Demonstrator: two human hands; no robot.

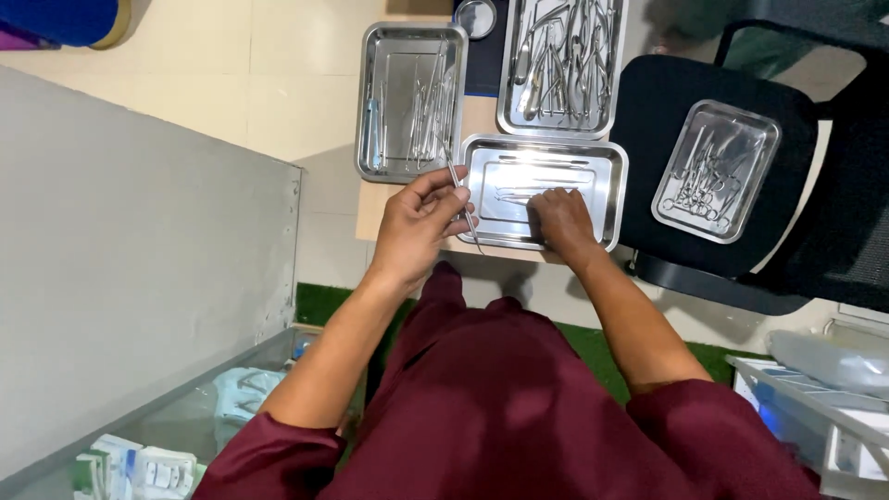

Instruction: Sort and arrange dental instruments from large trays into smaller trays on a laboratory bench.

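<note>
Left hand (419,222) is pinching a thin steel probe (463,199); right hand (558,218), fingers curled, is touching instruments inside the near rectangular steel tray (611,185). That tray is holding few pieces, while three neighbouring steel trays (370,102) are lying fuller, so sorting is looking partly done.

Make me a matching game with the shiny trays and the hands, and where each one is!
Things:
1. left hand
2. right hand
3. tray on the black chair
4. small round dish

Places or states:
A. reaching into the nearest tray
B. at the table's far edge, between two trays
C. pinching a thin metal tool
D. off to the right, away from the table

Pairs: 1-C, 2-A, 3-D, 4-B
</note>
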